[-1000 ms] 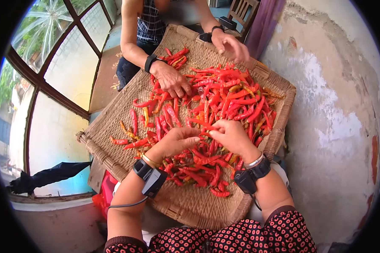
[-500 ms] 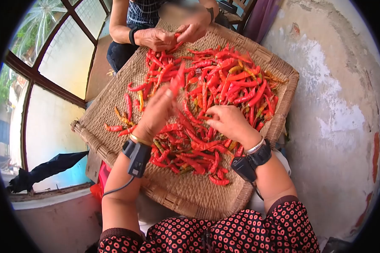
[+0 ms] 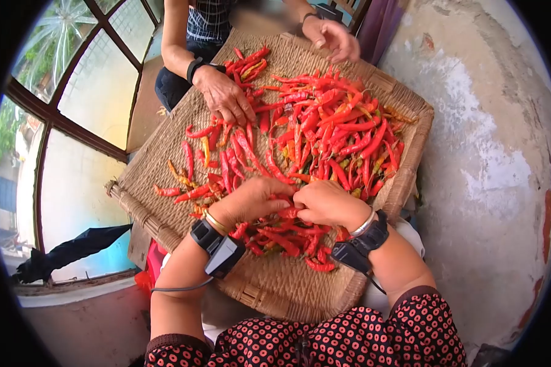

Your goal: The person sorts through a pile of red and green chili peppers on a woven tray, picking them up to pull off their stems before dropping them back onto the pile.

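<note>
Red chili peppers (image 3: 343, 128) lie heaped on a woven tray (image 3: 153, 174), with a few yellowish ones among them. My left hand (image 3: 256, 199) is closed, its fingers curled over the near part of the heap. Close beside it, my right hand (image 3: 332, 205) is closed too, thumb and fingers pinched together. A red chili pepper (image 3: 289, 213) shows between the two sets of fingertips, partly hidden by them. More peppers (image 3: 288, 238) lie just below both hands.
Across the tray, another person's hand (image 3: 223, 95) touches peppers at the left, while that person's other hand (image 3: 333, 40) is raised over the far edge. A worn wall (image 3: 471, 183) stands at the right; windows (image 3: 79, 183) and a dark folded umbrella (image 3: 73, 251) are at the left.
My left hand has come down and right to meet my right hand, which moved slightly nearer to me. The other person's hands have parted, one lowering onto the peppers.
</note>
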`<state>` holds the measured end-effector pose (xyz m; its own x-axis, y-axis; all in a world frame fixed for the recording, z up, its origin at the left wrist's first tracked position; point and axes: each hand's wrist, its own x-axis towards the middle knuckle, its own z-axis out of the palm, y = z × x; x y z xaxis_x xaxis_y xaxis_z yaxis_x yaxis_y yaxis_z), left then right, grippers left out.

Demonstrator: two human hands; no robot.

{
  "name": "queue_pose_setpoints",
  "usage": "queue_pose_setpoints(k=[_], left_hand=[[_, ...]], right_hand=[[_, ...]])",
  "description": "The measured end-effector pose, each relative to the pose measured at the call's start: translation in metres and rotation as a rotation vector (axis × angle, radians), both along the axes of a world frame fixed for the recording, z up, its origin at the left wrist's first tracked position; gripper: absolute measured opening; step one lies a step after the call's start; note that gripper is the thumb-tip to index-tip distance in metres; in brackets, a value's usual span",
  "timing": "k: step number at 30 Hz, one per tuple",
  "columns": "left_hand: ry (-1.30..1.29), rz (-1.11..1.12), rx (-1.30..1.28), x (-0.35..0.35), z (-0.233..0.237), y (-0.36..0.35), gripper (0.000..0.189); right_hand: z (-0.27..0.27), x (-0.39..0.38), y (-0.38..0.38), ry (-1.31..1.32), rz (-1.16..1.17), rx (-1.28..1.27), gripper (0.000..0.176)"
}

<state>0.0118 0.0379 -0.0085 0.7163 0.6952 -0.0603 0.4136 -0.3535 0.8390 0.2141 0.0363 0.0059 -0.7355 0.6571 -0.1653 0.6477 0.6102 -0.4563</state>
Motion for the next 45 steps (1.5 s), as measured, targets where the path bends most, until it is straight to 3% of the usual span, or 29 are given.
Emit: queue_pose_setpoints(k=[2, 5, 10, 12, 13, 14, 15, 16, 17, 18, 20, 22, 24, 27, 30, 34, 36, 38, 39, 44, 45], left_hand=[[0.060, 0.000, -0.141, -0.001, 0.008, -0.001, 0.024], [-0.044, 0.076, -0.370, -0.003, 0.010, -0.003, 0.027], [-0.009, 0.077, -0.414, -0.010, 0.015, -0.003, 0.020], [0.017, 0.099, -0.422, -0.015, 0.015, 0.002, 0.017], [-0.024, 0.204, -0.330, -0.022, 0.011, 0.007, 0.017], [-0.064, 0.308, -0.239, -0.027, 0.006, 0.011, 0.017], [-0.137, 0.458, -0.199, -0.030, 0.002, 0.016, 0.019], [-0.135, 0.461, -0.200, -0.030, -0.001, 0.022, 0.019], [-0.084, 0.660, 0.311, -0.028, -0.003, 0.028, 0.022], [-0.027, 0.834, 0.835, -0.025, -0.002, 0.032, 0.026], [0.034, 0.834, 0.874, -0.020, 0.007, 0.023, 0.035], [-0.001, 0.539, 0.400, -0.017, -0.004, 0.015, 0.027], [0.081, 0.164, 0.367, -0.010, -0.007, 0.007, 0.026], [0.064, -0.033, 0.344, 0.000, -0.008, 0.001, 0.034], [0.002, -0.081, 0.166, 0.000, -0.005, -0.004, 0.034], [0.341, -0.130, 0.080, -0.005, -0.001, -0.004, 0.028], [0.299, -0.075, 0.094, -0.008, -0.003, 0.000, 0.027], [0.253, -0.022, 0.078, -0.009, -0.007, -0.008, 0.027], [0.282, -0.056, 0.100, -0.008, -0.008, -0.011, 0.025], [0.562, -0.199, 0.149, 0.005, -0.005, -0.014, 0.025], [0.496, -0.157, 0.120, 0.002, 0.001, -0.013, 0.026]], right_hand=[[0.006, 0.002, 0.004, 0.163, -0.105, -0.206, 0.014], [0.007, 0.003, 0.007, 0.259, -0.199, -0.276, 0.016], [0.006, 0.010, 0.013, 0.419, -0.287, -0.467, 0.016], [0.005, 0.012, 0.016, 0.495, -0.433, -0.522, 0.011], [0.007, 0.012, 0.017, 0.379, -0.419, -0.341, 0.019], [0.005, 0.012, 0.016, 0.380, -0.416, -0.342, 0.019], [0.000, 0.011, 0.013, 0.253, -0.302, -0.228, 0.019], [-0.006, 0.010, 0.011, 0.125, -0.188, -0.116, 0.018], [-0.010, 0.009, 0.009, 0.044, -0.028, -0.139, 0.025], [-0.009, 0.007, 0.005, 0.044, -0.026, -0.137, 0.025], [-0.006, 0.001, -0.006, 0.009, 0.116, -0.221, 0.029], [-0.011, -0.002, -0.010, -0.121, 0.140, -0.169, 0.033], [-0.016, 0.000, -0.008, -0.080, 0.153, -0.165, 0.034], [-0.022, 0.003, 0.001, 0.115, 0.194, -0.270, 0.027], [-0.010, 0.005, 0.008, 0.189, 0.151, -0.402, 0.027], [-0.017, 0.009, 0.012, 0.283, 0.157, -0.353, 0.030], [-0.015, 0.006, 0.011, 0.334, 0.102, -0.340, 0.032], [-0.008, 0.003, 0.005, 0.121, 0.054, -0.179, 0.032], [-0.015, 0.003, 0.005, 0.043, 0.064, -0.281, 0.030], [-0.016, 0.000, -0.005, -0.106, 0.106, -0.225, 0.029], [-0.018, -0.001, -0.005, -0.116, 0.149, -0.167, 0.029]])
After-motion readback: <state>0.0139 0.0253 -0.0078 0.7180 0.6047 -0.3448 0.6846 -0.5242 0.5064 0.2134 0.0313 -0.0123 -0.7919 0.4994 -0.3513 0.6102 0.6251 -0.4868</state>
